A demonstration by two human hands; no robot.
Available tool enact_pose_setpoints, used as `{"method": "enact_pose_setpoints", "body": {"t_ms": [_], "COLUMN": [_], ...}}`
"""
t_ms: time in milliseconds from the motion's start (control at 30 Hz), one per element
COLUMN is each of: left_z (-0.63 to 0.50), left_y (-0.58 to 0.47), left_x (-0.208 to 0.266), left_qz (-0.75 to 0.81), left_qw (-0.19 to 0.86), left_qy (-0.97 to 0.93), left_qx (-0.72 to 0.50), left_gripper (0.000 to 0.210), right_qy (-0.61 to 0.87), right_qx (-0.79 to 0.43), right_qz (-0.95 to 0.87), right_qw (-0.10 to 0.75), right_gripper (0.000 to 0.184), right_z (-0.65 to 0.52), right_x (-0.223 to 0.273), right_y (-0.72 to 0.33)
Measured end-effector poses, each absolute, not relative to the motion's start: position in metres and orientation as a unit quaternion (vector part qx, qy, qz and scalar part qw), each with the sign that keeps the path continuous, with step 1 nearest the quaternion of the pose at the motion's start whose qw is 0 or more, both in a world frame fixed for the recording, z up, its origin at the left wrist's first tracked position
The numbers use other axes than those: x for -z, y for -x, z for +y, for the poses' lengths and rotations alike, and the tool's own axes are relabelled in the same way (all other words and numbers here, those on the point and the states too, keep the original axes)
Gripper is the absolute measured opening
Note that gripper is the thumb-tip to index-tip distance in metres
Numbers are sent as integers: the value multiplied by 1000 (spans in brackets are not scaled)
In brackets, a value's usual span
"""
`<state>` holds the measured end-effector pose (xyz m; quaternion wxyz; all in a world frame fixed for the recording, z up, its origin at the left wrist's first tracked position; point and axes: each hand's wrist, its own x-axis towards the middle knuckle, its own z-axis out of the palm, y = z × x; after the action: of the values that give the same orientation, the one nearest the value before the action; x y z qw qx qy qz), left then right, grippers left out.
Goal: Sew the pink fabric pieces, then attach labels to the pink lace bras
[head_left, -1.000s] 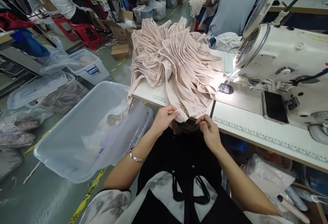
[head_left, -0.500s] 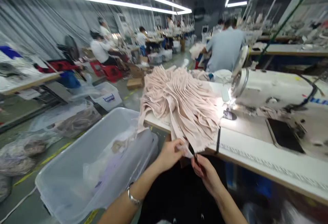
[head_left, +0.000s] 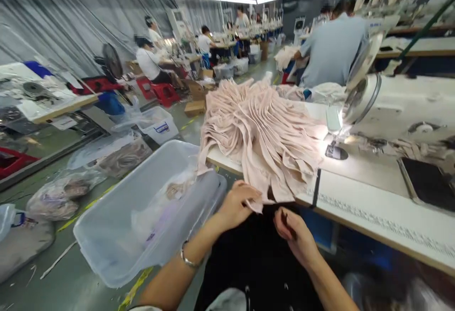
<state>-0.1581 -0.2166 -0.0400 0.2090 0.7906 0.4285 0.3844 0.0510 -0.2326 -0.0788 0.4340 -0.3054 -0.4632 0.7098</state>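
A thick pile of pale pink fabric pieces (head_left: 263,131) lies fanned over the front edge of the sewing table (head_left: 359,192). My left hand (head_left: 237,205), with a silver bangle on its wrist, pinches the hanging lower end of one piece. Just to the right, my right hand (head_left: 292,228) is closed around small dark scissors (head_left: 287,221), mostly hidden by the fingers. It is apart from the fabric, in front of the table edge. The sewing machine (head_left: 401,102) stands right of the pile, its lamp lit over the needle area.
A translucent plastic tub (head_left: 106,225) with plastic bags in it stands on the floor at left. Beyond it lie bagged fabric bundles (head_left: 60,195). A phone (head_left: 426,183) rests on the table. A person in a light blue shirt (head_left: 334,50) sits ahead; others work farther back.
My right hand and the scissors have drawn away from the fabric end. My left hand still holds a fabric end. The view has turned slightly left.
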Motion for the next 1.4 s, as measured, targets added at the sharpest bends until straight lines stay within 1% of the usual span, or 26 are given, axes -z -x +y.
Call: {"method": "enact_pose_setpoints", "body": {"t_ms": [33,100,233,333,533,667,733,767,833,867,900,933,1000,1067,1133,1233,1300,1400], "left_z": [-220,-225,-229,-229,-223,-219,-217,-215,-209,-206,-203,-200,-195,-194,-197,-202,-205,-202], "left_y": [163,170,174,172,173,174,172,169,160,155,149,145,138,137,139,146,148,145], "left_x": [37,32,29,31,32,29,31,33,38,41,44,47,50,49,47,44,43,40], "left_qz": [454,498,518,524,568,581,584,579,540,507,470,436,402,403,418,425,428,399], "left_qw": [242,273,305,318,340,344,310,277,176,117,60,12,-46,-45,-16,10,-3,-60], "left_qy": [-762,-719,-696,-692,-654,-647,-671,-700,-784,-827,-861,-882,-889,-873,-859,-857,-858,-881], "left_qx": [-394,-401,-392,-381,-365,-354,-335,-314,-249,-213,-187,-179,-216,-272,-294,-290,-282,-246], "left_gripper": [7,5,5,7,12,17,14,18,42,50,51,47,33,21,18,18,16,16], "right_qy": [308,323,323,309,319,331,348,357,367,365,359,351,349,374,406,415,402,391], "right_qx": [-725,-742,-753,-761,-729,-698,-668,-653,-632,-628,-629,-630,-629,-627,-641,-669,-671,-658], "right_qz": [-442,-422,-436,-434,-447,-426,-404,-390,-377,-383,-400,-422,-454,-455,-439,-447,-465,-493], "right_qw": [429,409,372,370,409,470,519,542,569,571,562,549,525,510,481,425,415,415], "right_gripper": [48,46,45,43,51,46,41,38,35,35,35,36,39,42,44,46,47,50], "right_z": [-232,-229,-223,-219,-221,-229,-231,-232,-232,-232,-232,-233,-234,-234,-231,-223,-219,-218], "right_x": [80,84,89,87,88,105,112,114,113,111,108,105,100,97,97,95,92,86], "right_y": [-49,-44,-33,-27,-32,-44,-48,-50,-52,-52,-53,-53,-56,-60,-63,-64,-61,-54]}}
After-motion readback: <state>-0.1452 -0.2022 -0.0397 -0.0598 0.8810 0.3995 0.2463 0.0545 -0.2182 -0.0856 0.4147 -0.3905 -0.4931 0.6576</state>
